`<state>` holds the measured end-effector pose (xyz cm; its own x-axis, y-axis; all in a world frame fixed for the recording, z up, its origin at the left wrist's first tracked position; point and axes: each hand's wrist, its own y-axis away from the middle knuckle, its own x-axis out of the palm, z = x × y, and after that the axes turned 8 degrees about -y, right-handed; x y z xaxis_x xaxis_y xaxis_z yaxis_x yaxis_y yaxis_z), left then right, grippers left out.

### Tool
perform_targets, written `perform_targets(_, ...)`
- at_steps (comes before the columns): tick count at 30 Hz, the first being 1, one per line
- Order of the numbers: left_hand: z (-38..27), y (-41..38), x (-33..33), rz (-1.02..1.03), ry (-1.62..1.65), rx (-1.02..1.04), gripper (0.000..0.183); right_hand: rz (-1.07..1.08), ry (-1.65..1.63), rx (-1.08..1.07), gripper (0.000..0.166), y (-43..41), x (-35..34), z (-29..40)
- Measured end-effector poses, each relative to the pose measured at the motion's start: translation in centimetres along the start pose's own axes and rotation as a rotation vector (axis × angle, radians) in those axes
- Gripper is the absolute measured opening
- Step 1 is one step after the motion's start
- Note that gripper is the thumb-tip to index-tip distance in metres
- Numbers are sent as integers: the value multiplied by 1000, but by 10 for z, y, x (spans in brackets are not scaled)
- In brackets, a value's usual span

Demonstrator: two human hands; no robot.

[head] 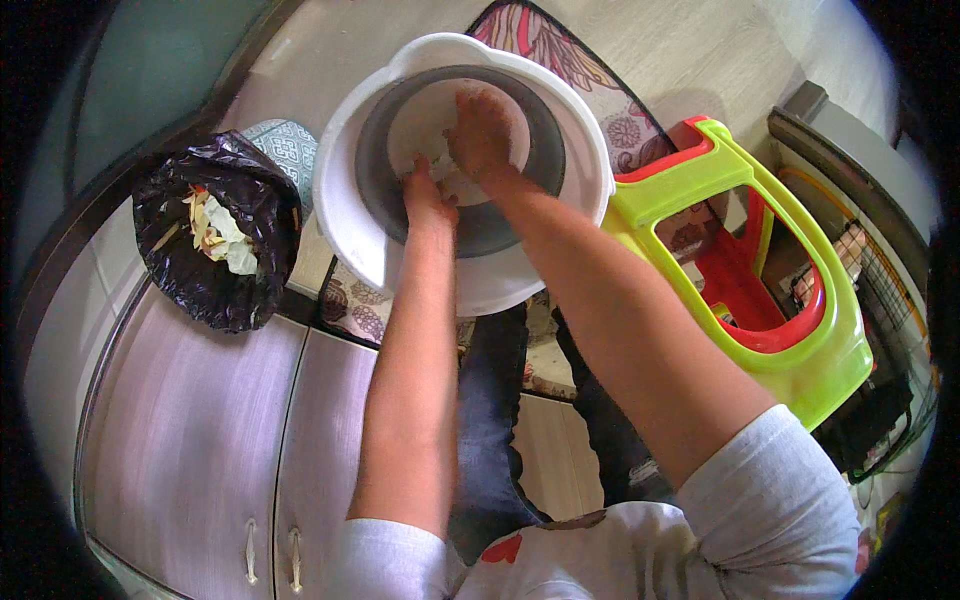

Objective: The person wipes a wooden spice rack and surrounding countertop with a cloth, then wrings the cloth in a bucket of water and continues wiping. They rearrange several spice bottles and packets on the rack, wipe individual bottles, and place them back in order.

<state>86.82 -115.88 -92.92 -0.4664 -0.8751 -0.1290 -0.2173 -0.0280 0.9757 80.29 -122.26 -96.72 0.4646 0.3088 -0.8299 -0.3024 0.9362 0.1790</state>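
Note:
A white plastic tub (pixel 337 195) with a wavy rim stands between my legs. Inside it lies a dark grey round area (pixel 379 195) around a pale round centre (pixel 412 112); whether this is water, a bowl or the tub's bottom I cannot tell. Both hands reach down over the pale centre. My left hand (pixel 429 196) is lower in the picture, its thumb raised. My right hand (pixel 482 135) is above and to its right, blurred. A small whitish patch (pixel 445 166) shows between them; whether either hand holds it is not clear.
At left, a bin with a black plastic liner (pixel 165 262) holds food peelings (pixel 202 225) and crumpled white waste (pixel 238 255). Below it are cabinet doors (pixel 195 420). A green-and-red plastic step stool (pixel 780 277) stands close on the right. A patterned mat (pixel 600 97) lies under the tub.

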Motion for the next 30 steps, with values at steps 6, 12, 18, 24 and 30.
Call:
perform_targets(6, -18, -35, -28, 284, 76, -125, 52, 563, -551, 503, 41, 38, -10, 52)
perform_targets(12, -20, 21, -17, 558, 53, -75, 46, 113, -183, 364, 45, 44, -46, 84)
perform_targets(18, -7, 34, -7, 271, 154, 32, 30, 340, -286, 267, 42, 8, -40, 74)
perform_targets(24, 14, 25, -7, -10, 9, 197, 42, 299, -161, 232, 36, -39, -15, 8)
perform_targets(30, -18, 4, 6, 28, 52, -49, 55, 264, -399, 253, 37, 15, 46, -13)
